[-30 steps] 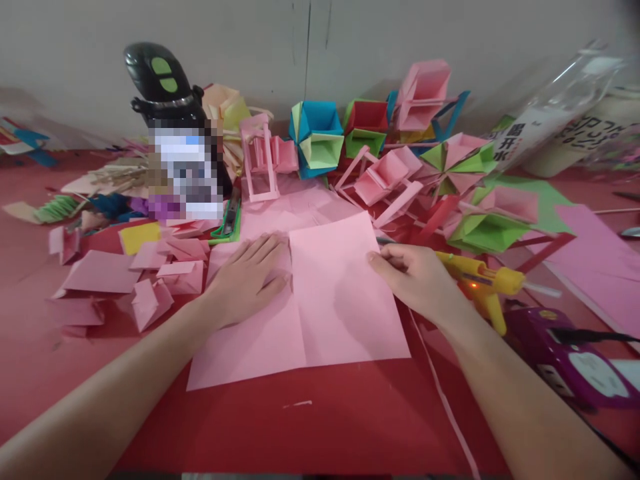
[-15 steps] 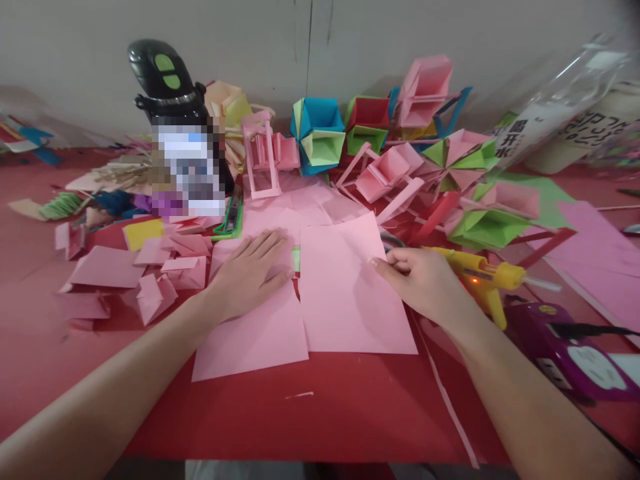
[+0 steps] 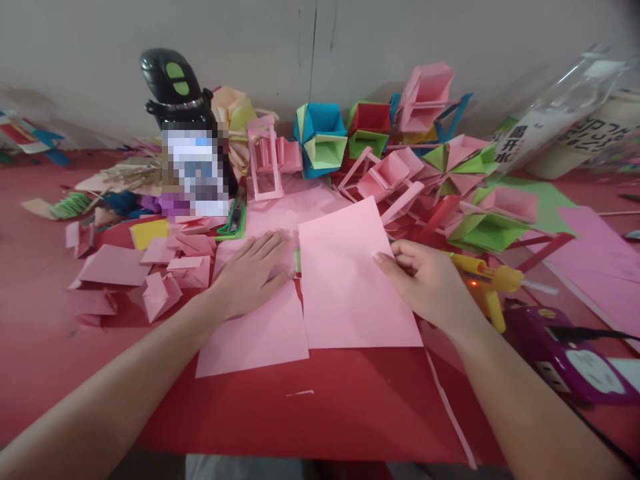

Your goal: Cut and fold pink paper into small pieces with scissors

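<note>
My left hand (image 3: 257,273) lies flat, fingers stretched out, on a pink paper sheet (image 3: 260,340) at the middle of the red table. Beside it, to the right, is a second pink paper sheet (image 3: 350,293). The right edge of that sheet is pinched between thumb and fingers of my right hand (image 3: 417,277), and its far edge tilts up a little. Between the two sheets runs a narrow gap with a bit of green showing. A green-edged utility knife (image 3: 235,217) lies just beyond my left hand.
Folded pink pieces (image 3: 163,293) lie at left, before a propped phone (image 3: 197,170). Paper models (image 3: 320,140) line the back. At right are a yellow glue gun (image 3: 485,283) with its light on, a purple power strip (image 3: 575,360) and a bottle (image 3: 555,113). A thin pink strip (image 3: 450,407) lies near the front edge.
The right sheet's far edge has risen and the sheet has turned slightly, with my right hand still pinching it. My left hand stays flat. The whole view has shifted a little.
</note>
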